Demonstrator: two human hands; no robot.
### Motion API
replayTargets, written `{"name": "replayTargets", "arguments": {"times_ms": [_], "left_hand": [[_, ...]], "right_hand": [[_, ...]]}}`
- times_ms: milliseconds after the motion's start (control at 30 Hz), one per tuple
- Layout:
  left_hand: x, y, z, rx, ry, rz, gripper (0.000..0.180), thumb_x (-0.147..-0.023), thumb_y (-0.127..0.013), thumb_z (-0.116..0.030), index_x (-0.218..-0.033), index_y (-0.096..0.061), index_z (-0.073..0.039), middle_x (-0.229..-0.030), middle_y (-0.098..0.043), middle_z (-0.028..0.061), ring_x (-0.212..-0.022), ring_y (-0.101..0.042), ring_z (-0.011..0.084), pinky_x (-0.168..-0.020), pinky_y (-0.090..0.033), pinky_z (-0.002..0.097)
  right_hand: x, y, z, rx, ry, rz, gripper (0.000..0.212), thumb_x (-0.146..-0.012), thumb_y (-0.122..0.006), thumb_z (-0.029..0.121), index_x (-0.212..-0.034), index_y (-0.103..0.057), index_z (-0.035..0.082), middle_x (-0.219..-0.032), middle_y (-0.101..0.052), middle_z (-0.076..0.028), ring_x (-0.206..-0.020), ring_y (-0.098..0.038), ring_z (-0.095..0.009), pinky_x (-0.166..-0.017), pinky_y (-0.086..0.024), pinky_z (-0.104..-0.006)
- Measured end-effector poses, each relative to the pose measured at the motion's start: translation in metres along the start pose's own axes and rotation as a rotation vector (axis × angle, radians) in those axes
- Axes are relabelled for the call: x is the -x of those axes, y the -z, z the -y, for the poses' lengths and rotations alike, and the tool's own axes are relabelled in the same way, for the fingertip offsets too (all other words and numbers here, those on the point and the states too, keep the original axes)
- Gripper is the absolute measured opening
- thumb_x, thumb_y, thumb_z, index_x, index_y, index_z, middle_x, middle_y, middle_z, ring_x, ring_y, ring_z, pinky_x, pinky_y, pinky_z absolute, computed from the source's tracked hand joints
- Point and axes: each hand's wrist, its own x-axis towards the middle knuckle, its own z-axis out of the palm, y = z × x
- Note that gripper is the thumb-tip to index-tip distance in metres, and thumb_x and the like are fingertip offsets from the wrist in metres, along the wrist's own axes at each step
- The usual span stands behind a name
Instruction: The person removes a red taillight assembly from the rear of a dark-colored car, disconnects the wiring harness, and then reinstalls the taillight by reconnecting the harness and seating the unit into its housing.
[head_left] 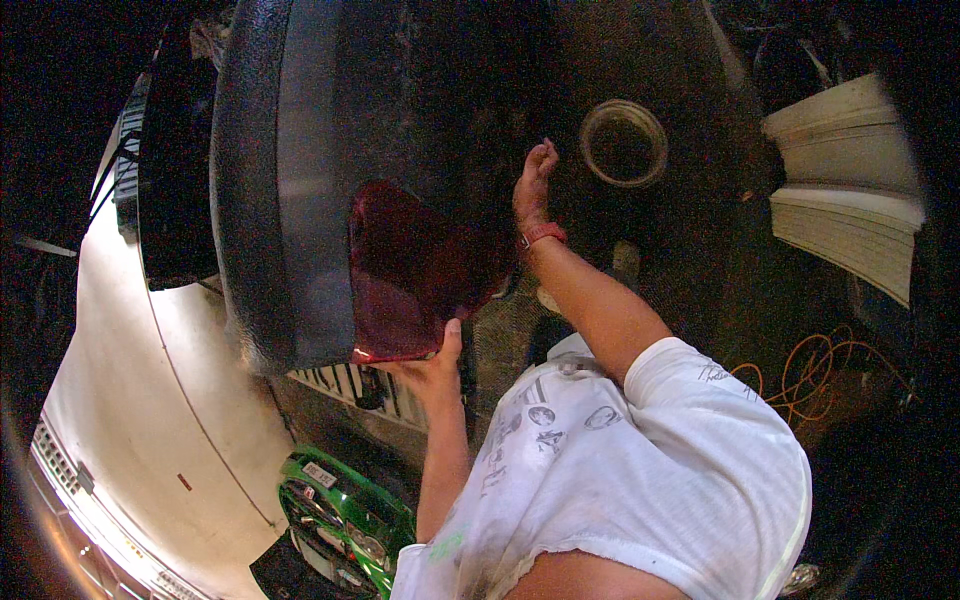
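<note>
A dark red, glossy tail light (400, 270) is set at the corner of a dark vehicle body (430, 90). My left hand (435, 370) grips its lower corner, the thumb up against the red surface and the other fingers partly hidden under the edge. Farther off to the right, my right hand (533, 190), with a red band on the wrist, rests beside the dark bodywork past the light's right side. Its fingers seem extended and hold nothing that I can make out; shadow obscures where they touch.
A round, pale-rimmed container (623, 184) stands beyond my right hand. White ridged panels (845, 160) are at the far right, above a coiled orange cord (815, 375). A green toy-like vehicle (345, 515) sits at lower left, near a pale floor (180, 400).
</note>
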Motion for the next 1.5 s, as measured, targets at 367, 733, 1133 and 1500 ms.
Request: {"name": "replayTargets", "arguments": {"times_ms": [367,733,1133,1500], "left_hand": [[-0.005,0.004,-0.004,0.276,-0.001,0.002,0.130,-0.073,-0.096,-0.009,-0.167,-0.006,-0.006,-0.165,-0.030,0.0178,-0.142,-0.044,0.0325,-0.121,-0.037,0.0471],[0.002,0.005,-0.019,0.164,-0.046,0.014,0.156,-0.064,-0.102,-0.033,-0.164,0.013,-0.002,-0.169,-0.004,0.0242,-0.155,-0.016,0.0346,-0.129,-0.017,0.0499],[0.001,0.015,-0.002,0.462,-0.134,-0.141,0.118,-0.080,-0.075,-0.072,-0.161,-0.022,-0.004,-0.159,-0.027,0.0180,-0.146,-0.034,0.0339,-0.122,-0.030,0.0502],[-0.078,0.026,0.108,1.280,0.155,-0.751,0.065,-0.111,-0.033,-0.062,-0.145,-0.046,-0.008,-0.139,-0.053,0.0107,-0.128,-0.053,0.0279,-0.114,-0.041,0.0459]], "right_hand": [[-0.019,-0.045,0.004,2.152,0.451,-0.320,0.084,-0.107,-0.029,0.069,-0.160,-0.025,0.003,-0.164,-0.032,-0.027,-0.153,-0.032,-0.044,-0.124,-0.028,-0.0478],[0.040,-0.100,0.015,2.287,0.325,-0.250,0.084,-0.107,-0.030,0.070,-0.159,-0.031,0.004,-0.164,-0.033,-0.023,-0.155,-0.028,-0.039,-0.127,-0.020,-0.0465],[0.039,-0.144,-0.008,2.366,0.174,0.028,0.070,-0.111,-0.035,0.058,-0.163,-0.032,0.010,-0.170,-0.029,-0.012,-0.157,-0.024,-0.028,-0.127,-0.018,-0.0434],[0.077,-0.151,-0.047,2.471,-0.177,0.807,0.085,-0.108,-0.033,0.068,-0.166,-0.021,0.007,-0.174,-0.019,-0.016,-0.161,-0.016,-0.032,-0.129,-0.010,-0.0463]]}}
